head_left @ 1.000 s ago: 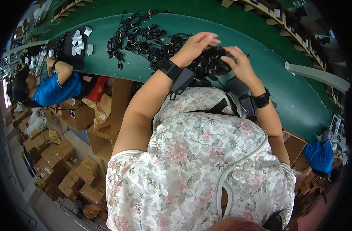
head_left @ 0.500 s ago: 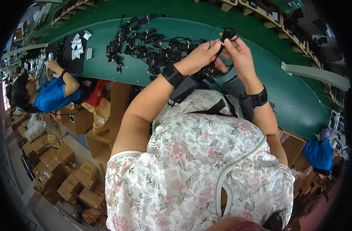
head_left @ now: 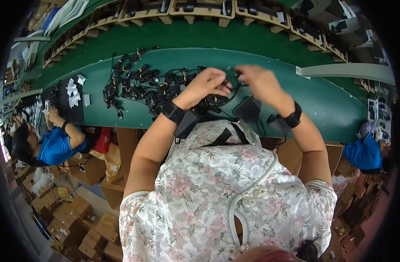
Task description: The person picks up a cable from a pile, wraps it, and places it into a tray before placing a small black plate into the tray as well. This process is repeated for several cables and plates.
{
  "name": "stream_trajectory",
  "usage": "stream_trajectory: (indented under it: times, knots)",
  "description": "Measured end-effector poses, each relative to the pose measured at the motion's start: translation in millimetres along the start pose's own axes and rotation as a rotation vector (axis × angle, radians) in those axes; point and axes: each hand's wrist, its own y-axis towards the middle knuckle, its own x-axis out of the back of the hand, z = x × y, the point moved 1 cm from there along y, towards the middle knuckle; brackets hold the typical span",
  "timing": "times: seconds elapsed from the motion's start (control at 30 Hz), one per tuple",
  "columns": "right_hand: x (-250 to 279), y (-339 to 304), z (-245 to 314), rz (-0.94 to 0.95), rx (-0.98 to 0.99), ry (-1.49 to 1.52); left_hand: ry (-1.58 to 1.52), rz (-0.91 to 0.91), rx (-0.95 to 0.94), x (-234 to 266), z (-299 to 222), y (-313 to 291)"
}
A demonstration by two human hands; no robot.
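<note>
Over the green table [head_left: 313, 113], my left hand [head_left: 206, 87] has its fingers curled round a black cable [head_left: 228, 84], mostly hidden by the fingers. To its right, my right hand [head_left: 263, 85] is raised and smeared by motion, its fingertips close to a dark strand of cable. What those fingers hold, if anything, I cannot make out. Beneath and left of my left hand lies a heap of black coiled cables [head_left: 158, 89], several tied with tan bands. Below my hands sits a black box [head_left: 247, 110] with a thin cord beside it.
Along the far side runs a row of tan trays [head_left: 204, 9] holding black items. White folded pieces [head_left: 73, 92] lie on a black mat at left. A person in blue [head_left: 62, 139] works there; another [head_left: 363, 150] is at right. Cartons [head_left: 69, 214] stack behind, and a grey metal arm [head_left: 344, 72] spans the right.
My hands have come down toward me and drawn apart. The coiled cable bundle held up between them is no longer seen there. The whole view has shifted.
</note>
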Motion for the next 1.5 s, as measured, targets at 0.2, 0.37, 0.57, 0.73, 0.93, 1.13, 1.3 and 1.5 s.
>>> stream_trajectory:
  times: [0.2, 0.37, 0.57, 0.73, 0.93, 1.13, 1.3, 1.5]
  knots:
    - [76, 32, -129, -0.308, -0.520, 0.033, 0.051, -0.159, 0.043, 34, 40, 7]
    - [109, 94, -150, -0.191, -0.703, 0.123, 0.118, -0.260, 0.131, 59, 78, 3]
    - [90, 163, -214, -0.403, 0.035, -0.872, 0.048, -0.226, 0.119, 50, 68, 1]
    - [58, 186, -215, -0.206, -0.234, -0.706, 0.018, -0.242, 0.113, 35, 64, -5]
    - [-3, 203, -247, -0.513, -0.461, -0.692, -0.059, -0.219, 0.094, 35, 66, -7]
    - [-19, 195, -266, -0.694, -0.710, -0.592, -0.098, -0.219, 0.148, 42, 63, 4]
    - [13, 168, -211, -0.477, -0.424, -0.804, -0.103, -0.236, 0.144, 43, 65, 0]
    - [3, 167, -231, -0.638, -0.643, -0.510, -0.081, -0.209, 0.132, 42, 64, 3]
